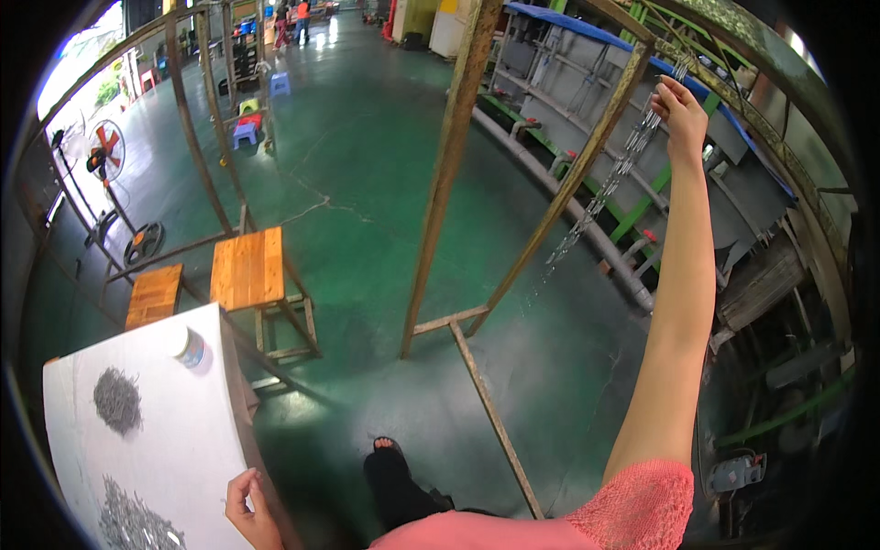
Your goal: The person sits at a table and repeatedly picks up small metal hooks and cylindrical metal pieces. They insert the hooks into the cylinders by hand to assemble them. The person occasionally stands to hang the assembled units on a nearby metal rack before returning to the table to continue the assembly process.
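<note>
My right arm is stretched up to the upper right. There my right hand [680, 112] is closed in a pinch beside the top of a bundle of thin, shiny metal strands [616, 174], which hang from the rusty frame. What lies between its fingertips is too small to make out. Low on the left, my left hand [251, 513] is at the edge of a white-topped table [188, 412], its fingers curled together; what they hold, if anything, I cannot make out. On that tabletop lie a dark pile of small thin metal pieces [117, 401] and a lighter grey pile [136, 518].
A small round tub [190, 348] stands on the table. Beyond are wooden stools [249, 268] and a standing fan [106, 151]. Rusty metal posts [456, 156] rise ahead, with a floor-level bar [495, 412]. Grey tanks with pipes [587, 82] line the right. People [301, 20] stand far off.
</note>
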`<action>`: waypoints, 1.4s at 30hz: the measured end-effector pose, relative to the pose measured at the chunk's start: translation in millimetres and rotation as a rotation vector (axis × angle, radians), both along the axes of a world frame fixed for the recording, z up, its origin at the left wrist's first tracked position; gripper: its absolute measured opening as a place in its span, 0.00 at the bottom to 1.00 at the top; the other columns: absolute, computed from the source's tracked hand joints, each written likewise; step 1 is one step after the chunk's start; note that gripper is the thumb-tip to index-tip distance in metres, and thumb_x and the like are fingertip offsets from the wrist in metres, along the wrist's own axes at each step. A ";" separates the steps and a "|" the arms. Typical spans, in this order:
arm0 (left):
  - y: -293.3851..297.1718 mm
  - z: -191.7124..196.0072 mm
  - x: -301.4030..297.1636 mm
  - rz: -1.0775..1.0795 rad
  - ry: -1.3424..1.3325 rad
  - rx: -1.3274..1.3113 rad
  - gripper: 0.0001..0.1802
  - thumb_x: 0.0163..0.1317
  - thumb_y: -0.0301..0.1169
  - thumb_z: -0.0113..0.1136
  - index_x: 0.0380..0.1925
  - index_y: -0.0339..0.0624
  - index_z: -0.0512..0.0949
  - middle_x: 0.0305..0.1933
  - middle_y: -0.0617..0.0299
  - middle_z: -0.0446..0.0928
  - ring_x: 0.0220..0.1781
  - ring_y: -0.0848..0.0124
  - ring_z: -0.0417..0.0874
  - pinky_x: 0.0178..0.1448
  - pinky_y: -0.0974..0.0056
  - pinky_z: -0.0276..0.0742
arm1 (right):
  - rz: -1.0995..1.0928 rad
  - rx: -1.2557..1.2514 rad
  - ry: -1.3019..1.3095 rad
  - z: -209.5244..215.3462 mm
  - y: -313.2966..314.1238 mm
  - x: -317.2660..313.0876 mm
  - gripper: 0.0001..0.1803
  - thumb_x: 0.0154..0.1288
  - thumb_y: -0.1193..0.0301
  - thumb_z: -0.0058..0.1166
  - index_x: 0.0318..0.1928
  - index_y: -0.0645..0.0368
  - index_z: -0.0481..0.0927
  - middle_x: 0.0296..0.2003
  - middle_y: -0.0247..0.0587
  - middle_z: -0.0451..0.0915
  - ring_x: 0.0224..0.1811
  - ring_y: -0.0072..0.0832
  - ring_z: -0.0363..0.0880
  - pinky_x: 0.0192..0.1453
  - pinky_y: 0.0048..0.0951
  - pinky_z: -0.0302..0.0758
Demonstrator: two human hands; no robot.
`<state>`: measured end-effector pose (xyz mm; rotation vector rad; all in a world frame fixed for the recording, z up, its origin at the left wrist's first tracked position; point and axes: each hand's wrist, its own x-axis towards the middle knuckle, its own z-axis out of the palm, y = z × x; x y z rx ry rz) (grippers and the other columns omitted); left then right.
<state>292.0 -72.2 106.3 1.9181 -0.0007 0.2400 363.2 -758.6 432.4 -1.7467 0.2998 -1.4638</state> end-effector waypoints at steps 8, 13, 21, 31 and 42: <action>-41.7 -19.2 36.5 -0.063 0.042 -0.082 0.07 0.66 0.22 0.50 0.39 0.31 0.77 0.37 0.61 0.77 0.40 0.75 0.77 0.48 0.71 0.73 | -0.060 -0.050 -0.189 59.0 -68.0 20.9 0.11 0.61 0.78 0.58 0.44 0.69 0.81 0.33 0.42 0.81 0.31 0.25 0.81 0.34 0.22 0.81; -50.9 -9.7 34.6 -0.051 0.104 -0.032 0.10 0.66 0.23 0.51 0.43 0.32 0.78 0.42 0.55 0.79 0.45 0.68 0.79 0.53 0.67 0.74 | -0.154 -0.042 -0.259 97.0 -88.7 19.2 0.09 0.59 0.79 0.58 0.42 0.69 0.82 0.33 0.43 0.82 0.29 0.26 0.82 0.32 0.22 0.82; -58.7 2.7 26.7 0.009 0.114 0.003 0.11 0.65 0.23 0.51 0.43 0.31 0.79 0.42 0.54 0.81 0.45 0.67 0.80 0.53 0.66 0.75 | -0.353 -0.101 -0.146 106.0 -95.8 35.7 0.07 0.57 0.78 0.60 0.38 0.64 0.85 0.30 0.40 0.83 0.27 0.24 0.83 0.29 0.21 0.83; -52.5 -17.4 25.5 -0.017 0.083 -0.024 0.09 0.66 0.21 0.49 0.41 0.31 0.77 0.39 0.60 0.77 0.42 0.73 0.78 0.51 0.70 0.74 | -0.750 -0.347 0.084 90.8 -105.7 15.4 0.28 0.60 0.58 0.61 0.55 0.61 0.74 0.26 0.34 0.82 0.24 0.17 0.77 0.30 0.18 0.72; -71.2 -26.8 31.4 -0.081 0.172 -0.027 0.09 0.66 0.21 0.50 0.41 0.31 0.77 0.40 0.59 0.77 0.42 0.73 0.77 0.50 0.70 0.73 | -0.370 0.148 0.061 -332.0 7.0 -45.5 0.10 0.67 0.71 0.52 0.45 0.62 0.73 0.32 0.34 0.74 0.25 0.18 0.71 0.30 0.19 0.69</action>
